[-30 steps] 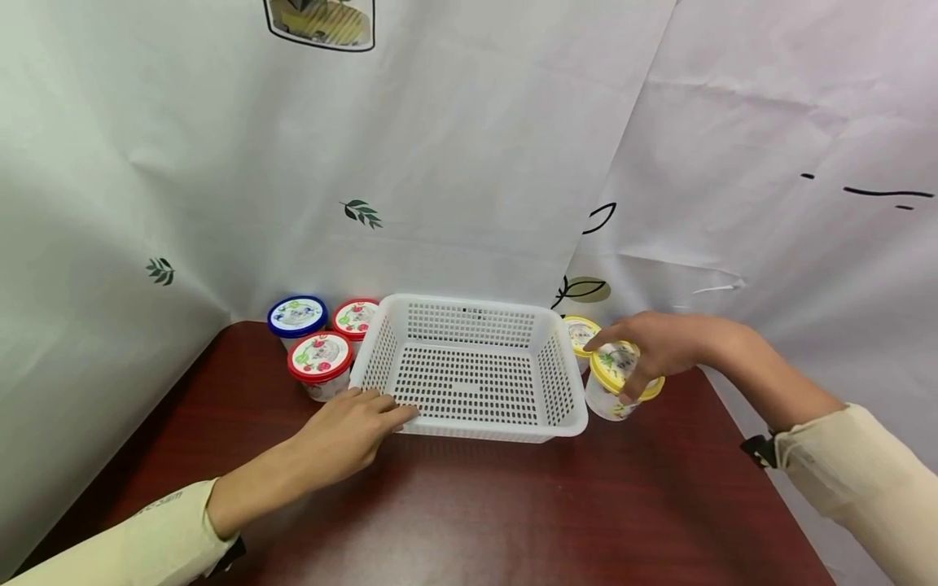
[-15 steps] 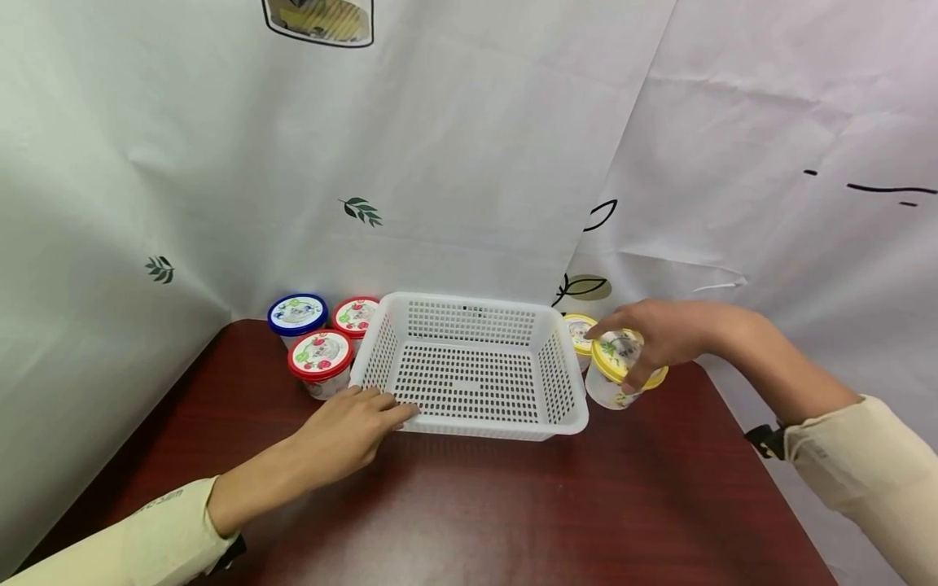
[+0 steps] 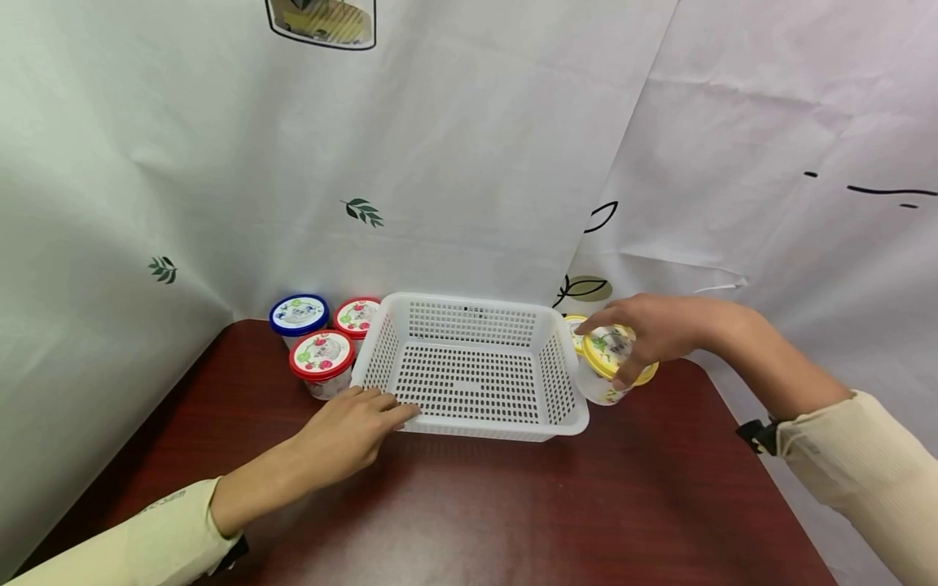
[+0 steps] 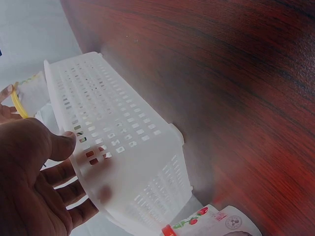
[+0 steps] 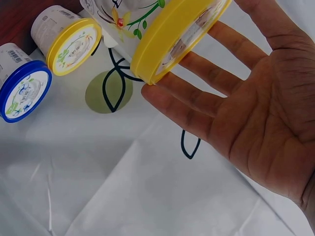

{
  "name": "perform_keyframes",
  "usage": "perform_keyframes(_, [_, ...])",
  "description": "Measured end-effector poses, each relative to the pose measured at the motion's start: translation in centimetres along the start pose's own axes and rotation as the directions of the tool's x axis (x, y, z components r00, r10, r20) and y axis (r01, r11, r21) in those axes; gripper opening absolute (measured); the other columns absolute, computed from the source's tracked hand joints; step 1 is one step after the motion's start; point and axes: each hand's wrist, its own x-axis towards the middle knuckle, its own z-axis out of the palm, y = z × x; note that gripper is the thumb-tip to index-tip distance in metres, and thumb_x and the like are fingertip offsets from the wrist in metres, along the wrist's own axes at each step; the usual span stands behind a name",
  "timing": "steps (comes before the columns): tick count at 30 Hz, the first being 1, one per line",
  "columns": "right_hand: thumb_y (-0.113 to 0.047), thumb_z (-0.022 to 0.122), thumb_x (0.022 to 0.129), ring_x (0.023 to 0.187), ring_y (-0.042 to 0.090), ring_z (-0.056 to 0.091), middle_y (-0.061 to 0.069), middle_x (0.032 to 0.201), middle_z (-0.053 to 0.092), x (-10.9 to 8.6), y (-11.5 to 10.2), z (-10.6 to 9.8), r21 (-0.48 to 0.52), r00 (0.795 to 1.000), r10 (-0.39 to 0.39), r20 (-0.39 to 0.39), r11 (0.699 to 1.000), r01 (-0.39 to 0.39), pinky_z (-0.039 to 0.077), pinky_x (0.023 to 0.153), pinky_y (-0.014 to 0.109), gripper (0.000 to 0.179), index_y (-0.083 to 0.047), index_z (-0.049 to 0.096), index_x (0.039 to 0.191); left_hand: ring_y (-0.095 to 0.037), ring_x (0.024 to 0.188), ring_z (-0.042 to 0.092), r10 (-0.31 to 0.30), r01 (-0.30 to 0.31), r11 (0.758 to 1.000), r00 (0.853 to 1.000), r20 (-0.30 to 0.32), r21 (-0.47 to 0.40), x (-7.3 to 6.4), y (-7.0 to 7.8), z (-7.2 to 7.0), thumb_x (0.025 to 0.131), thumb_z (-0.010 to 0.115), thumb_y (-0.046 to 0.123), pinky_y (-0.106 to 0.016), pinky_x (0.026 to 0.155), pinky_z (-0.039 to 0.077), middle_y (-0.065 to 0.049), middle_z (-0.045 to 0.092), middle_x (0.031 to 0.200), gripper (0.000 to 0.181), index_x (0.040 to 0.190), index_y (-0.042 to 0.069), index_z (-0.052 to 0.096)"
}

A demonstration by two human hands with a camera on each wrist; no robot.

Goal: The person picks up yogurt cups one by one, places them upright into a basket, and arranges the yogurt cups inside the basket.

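Note:
My left hand point(image 3: 348, 431) holds the near left corner of a white perforated plastic basket point(image 3: 469, 430), its fingers over the rim and its thumb along the near edge. On the right, my right hand point(image 3: 663, 330) grips a tub with a yellow lid point(image 3: 604, 346) by the lid from above. That tub is tilted and overlaps the basket's right rim in the head view. In the right wrist view, the fingers lie along the yellow lid's edge point(image 5: 147, 54). A second yellow-lidded tub point(image 3: 575, 330) stands behind it, partly hidden by my hand.
Left of the basket stand a blue-lidded tub point(image 3: 299, 316) and two red-lidded tubs, the nearer red-lidded tub point(image 3: 322, 358) close to my left hand. The right wrist view shows a blue-lidded tub point(image 5: 24, 91). A white sheet point(image 3: 469, 163) hangs behind the dark red table point(image 3: 498, 513).
My right hand has raised the yellow-lidded tub slightly and then moved it left toward the basket. The left hand and the basket stay in place.

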Motion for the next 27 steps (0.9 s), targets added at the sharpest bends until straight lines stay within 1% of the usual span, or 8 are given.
perform_keyframes(2, [-0.037,0.103,0.077,0.147,0.038,0.059,0.014,0.165,0.062,0.0,-0.1,-0.1,-0.002,1.000,-0.003,-0.004,1.000,0.003,0.053,0.115,0.059,0.087,-0.026,0.068,0.155,-0.027,0.104,0.079,-0.004,0.004,1.000,1.000,0.001,-0.004,0.0,0.0,0.0,0.093,0.085,0.007,-0.047,0.090,0.065,-0.006,0.083,0.115,0.041,0.132,0.018,0.081])
perform_keyframes(5, [-0.037,0.102,0.077,0.142,0.034,0.060,0.012,0.162,0.064,-0.1,-0.2,-0.3,-0.003,1.000,-0.007,-0.012,1.000,0.007,0.053,0.112,0.055,0.086,-0.027,0.068,0.155,-0.027,0.104,0.079,-0.004,0.004,1.000,1.000,0.000,0.000,0.0,0.0,0.0,0.093,0.084,0.006,-0.047,0.090,0.065,-0.006,0.083,0.115,0.041,0.132,0.017,0.081])
perform_keyframes(8, [-0.036,0.101,0.078,0.139,0.033,0.062,0.011,0.159,0.066,-0.1,-0.3,-0.4,-0.010,1.000,-0.015,-0.022,1.000,0.015,0.054,0.110,0.054,0.085,-0.026,0.068,0.156,-0.027,0.104,0.079,-0.001,0.001,1.000,1.000,-0.004,0.006,-0.1,0.0,0.0,0.092,0.085,0.006,-0.046,0.089,0.065,-0.006,0.083,0.114,0.041,0.131,0.017,0.081])
perform_keyframes(12, [-0.037,0.100,0.078,0.137,0.031,0.063,0.009,0.158,0.066,0.1,-0.5,-0.6,-0.031,0.999,-0.009,-0.030,0.999,0.008,0.054,0.109,0.054,0.085,-0.027,0.067,0.156,-0.027,0.104,0.079,-0.003,0.003,1.000,1.000,0.003,0.007,0.0,-0.1,0.1,0.092,0.085,0.007,-0.046,0.089,0.065,-0.006,0.083,0.114,0.041,0.132,0.017,0.081])
perform_keyframes(18, [-0.039,0.101,0.077,0.129,0.027,0.063,0.004,0.154,0.069,0.5,-1.1,-0.7,-0.035,0.999,0.001,-0.032,0.999,-0.002,0.055,0.105,0.049,0.086,-0.030,0.068,0.156,-0.027,0.104,0.078,0.001,-0.001,1.000,1.000,0.013,0.001,0.1,0.0,0.0,0.091,0.084,0.004,-0.046,0.090,0.065,-0.006,0.083,0.115,0.044,0.133,0.018,0.080])
perform_keyframes(21, [-0.041,0.101,0.077,0.132,0.026,0.065,0.004,0.154,0.070,0.7,-1.3,-0.6,-0.038,0.999,-0.017,-0.032,0.999,0.016,0.055,0.109,0.050,0.087,-0.028,0.068,0.156,-0.027,0.105,0.078,0.002,-0.002,1.000,1.000,0.018,0.003,0.2,0.0,0.0,0.091,0.083,0.004,-0.046,0.091,0.065,-0.006,0.083,0.116,0.045,0.134,0.017,0.080])
perform_keyframes(25, [-0.043,0.101,0.078,0.142,0.032,0.063,0.009,0.160,0.067,1.0,-1.8,-0.4,-0.047,0.999,-0.040,-0.031,0.998,0.039,0.054,0.114,0.057,0.088,-0.024,0.067,0.156,-0.027,0.105,0.079,0.000,0.000,1.000,1.000,0.024,0.007,0.1,0.0,0.0,0.091,0.084,0.005,-0.047,0.092,0.065,-0.006,0.083,0.116,0.044,0.134,0.017,0.080])
perform_keyframes(27, [-0.044,0.101,0.078,0.145,0.035,0.061,0.011,0.162,0.065,1.1,-2.0,-0.4,-0.052,0.999,-0.043,-0.031,0.998,0.042,0.053,0.115,0.058,0.089,-0.024,0.067,0.157,-0.028,0.105,0.078,-0.001,0.000,1.000,1.000,0.025,0.009,0.1,0.0,0.0,0.091,0.085,0.006,-0.047,0.092,0.065,-0.006,0.083,0.116,0.045,0.134,0.017,0.080])
